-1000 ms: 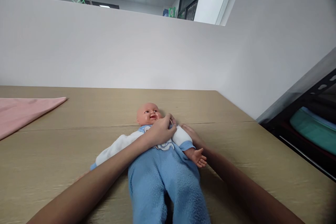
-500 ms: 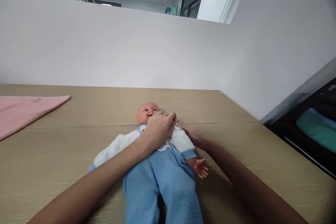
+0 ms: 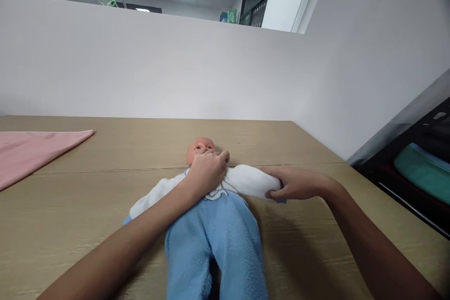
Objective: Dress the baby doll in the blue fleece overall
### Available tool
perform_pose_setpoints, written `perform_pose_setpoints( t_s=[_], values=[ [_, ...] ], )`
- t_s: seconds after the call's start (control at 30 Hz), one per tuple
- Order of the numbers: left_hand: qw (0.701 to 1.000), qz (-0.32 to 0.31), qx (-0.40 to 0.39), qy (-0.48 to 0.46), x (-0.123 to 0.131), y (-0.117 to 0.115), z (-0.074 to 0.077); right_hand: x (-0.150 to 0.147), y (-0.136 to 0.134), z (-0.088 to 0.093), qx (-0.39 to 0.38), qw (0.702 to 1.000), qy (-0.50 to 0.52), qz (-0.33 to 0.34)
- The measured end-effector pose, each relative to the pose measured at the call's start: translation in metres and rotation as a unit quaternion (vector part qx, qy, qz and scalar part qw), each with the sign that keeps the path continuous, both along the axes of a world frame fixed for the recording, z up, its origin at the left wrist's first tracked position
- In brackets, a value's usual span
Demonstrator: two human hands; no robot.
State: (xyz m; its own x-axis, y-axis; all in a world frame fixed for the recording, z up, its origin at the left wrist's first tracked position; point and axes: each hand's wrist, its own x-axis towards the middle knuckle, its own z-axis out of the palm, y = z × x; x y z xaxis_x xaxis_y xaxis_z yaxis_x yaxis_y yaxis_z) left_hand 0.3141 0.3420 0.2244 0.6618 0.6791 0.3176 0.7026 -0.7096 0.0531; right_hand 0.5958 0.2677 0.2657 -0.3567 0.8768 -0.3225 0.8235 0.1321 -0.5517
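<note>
A baby doll (image 3: pixel 220 225) in a white and blue fleece outfit lies on its back on the brown table (image 3: pixel 105 150), head toward the far side. My left hand (image 3: pixel 208 168) rests over its chin and upper chest, fingers curled at the collar near the shoulder; the fingertips are partly hidden. Out to the right, my right hand (image 3: pixel 293 183) is wrapped round the cuff end of the doll's white sleeve (image 3: pixel 251 180), which is stretched sideways. The doll's hand on that side is hidden.
A pink cloth (image 3: pixel 38 150) lies on the table at the left. White partition walls (image 3: pixel 176 65) rise behind and to the right. Beyond the table's right edge, a black-framed object holds something teal (image 3: pixel 422 173).
My right hand has moved from the doll's shoulder to the sleeve's end and taken hold. That arm has swung outward and up. My left hand has shifted slightly left, covering the doll's mouth.
</note>
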Motion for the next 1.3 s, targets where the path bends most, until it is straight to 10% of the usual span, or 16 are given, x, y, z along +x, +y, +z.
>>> perform_pose_setpoints(
  t_s=[0.2,0.53,0.93,1.3],
  values=[
    [0.995,-0.019,-0.037,-0.092,-0.018,-0.007,0.005,0.014,0.009,-0.019,0.065,0.997,-0.003,-0.039],
    [0.974,-0.031,-0.105,-0.2,-0.117,-0.022,-0.019,0.016,-0.017,-0.107,0.215,0.953,0.163,-0.138],
    [0.953,0.091,-0.154,-0.243,-0.19,0.019,-0.065,0.039,-0.02,-0.11,0.148,0.968,0.177,-0.095],
    [0.938,0.064,-0.165,-0.299,-0.168,-0.005,-0.033,0.002,-0.027,-0.106,0.262,0.879,0.329,-0.226]
  ],
)
